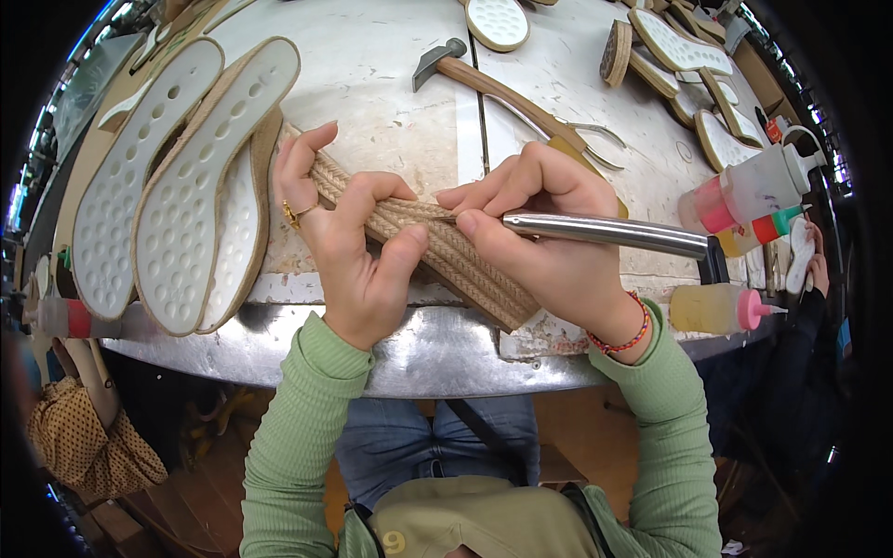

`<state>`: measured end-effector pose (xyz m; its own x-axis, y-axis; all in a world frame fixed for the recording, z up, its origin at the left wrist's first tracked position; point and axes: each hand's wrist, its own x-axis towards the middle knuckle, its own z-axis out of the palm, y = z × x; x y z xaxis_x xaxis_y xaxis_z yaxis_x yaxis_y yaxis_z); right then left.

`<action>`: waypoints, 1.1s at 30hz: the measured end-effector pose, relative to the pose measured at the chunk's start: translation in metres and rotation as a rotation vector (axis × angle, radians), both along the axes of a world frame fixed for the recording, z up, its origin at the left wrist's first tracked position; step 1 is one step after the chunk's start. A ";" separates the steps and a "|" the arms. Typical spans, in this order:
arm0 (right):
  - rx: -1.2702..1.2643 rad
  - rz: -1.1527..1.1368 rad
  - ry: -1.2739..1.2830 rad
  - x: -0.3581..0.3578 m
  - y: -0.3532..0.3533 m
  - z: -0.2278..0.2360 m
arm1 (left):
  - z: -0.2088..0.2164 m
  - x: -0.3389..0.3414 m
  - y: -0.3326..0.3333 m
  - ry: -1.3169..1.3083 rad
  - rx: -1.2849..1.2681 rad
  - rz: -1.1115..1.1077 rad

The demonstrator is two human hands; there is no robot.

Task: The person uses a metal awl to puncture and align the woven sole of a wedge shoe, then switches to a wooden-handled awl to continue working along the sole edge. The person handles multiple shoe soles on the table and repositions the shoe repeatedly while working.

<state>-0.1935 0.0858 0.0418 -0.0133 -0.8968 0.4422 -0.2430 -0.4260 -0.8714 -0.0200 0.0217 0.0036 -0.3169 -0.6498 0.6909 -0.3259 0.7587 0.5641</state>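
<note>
A wedge-shaped shoe sole (pixel 484 284) with braided, rope-like tan sides lies slanted across the table's near edge. My left hand (pixel 349 251) grips it, thumb and index finger on the braid and the other fingers round its far end; a gold ring is on one finger. My right hand (pixel 558 246) is closed round a silver rod-handled tool (pixel 614 229), whose thin tip meets the braid between my two hands. The tool's exact kind cannot be made out. Part of the sole is hidden under my hands.
Several white dimpled soles (pixel 181 200) lean at the left, more (pixel 674 46) at the far right. A hammer (pixel 521 102) and metal pliers (pixel 603 139) lie beyond my hands. Squeeze bottles (pixel 712 309) stand or lie at the right. Co-workers' hands (pixel 819 265) show at both sides.
</note>
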 end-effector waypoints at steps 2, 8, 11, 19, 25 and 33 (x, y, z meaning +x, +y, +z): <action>0.019 -0.009 0.014 0.000 0.001 0.001 | 0.000 0.000 0.000 0.005 0.001 0.000; 0.047 -0.032 -0.014 0.003 0.002 0.001 | 0.001 -0.002 0.001 0.017 0.004 0.002; 0.001 -0.041 0.037 0.003 0.000 0.000 | 0.001 -0.002 0.001 0.021 0.004 -0.001; 0.110 0.006 -0.076 -0.005 -0.004 0.001 | 0.000 -0.001 0.002 -0.031 -0.022 0.036; 0.113 -0.037 0.018 -0.002 -0.003 0.001 | -0.001 0.000 0.002 -0.043 -0.039 0.034; 0.113 -0.101 -0.247 0.010 -0.003 0.004 | 0.001 -0.001 0.002 0.003 0.001 -0.015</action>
<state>-0.1837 0.0828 0.0456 -0.2005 -0.9287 0.3120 -0.0537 -0.3076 -0.9500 -0.0206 0.0235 0.0044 -0.3244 -0.6456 0.6914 -0.3129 0.7630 0.5656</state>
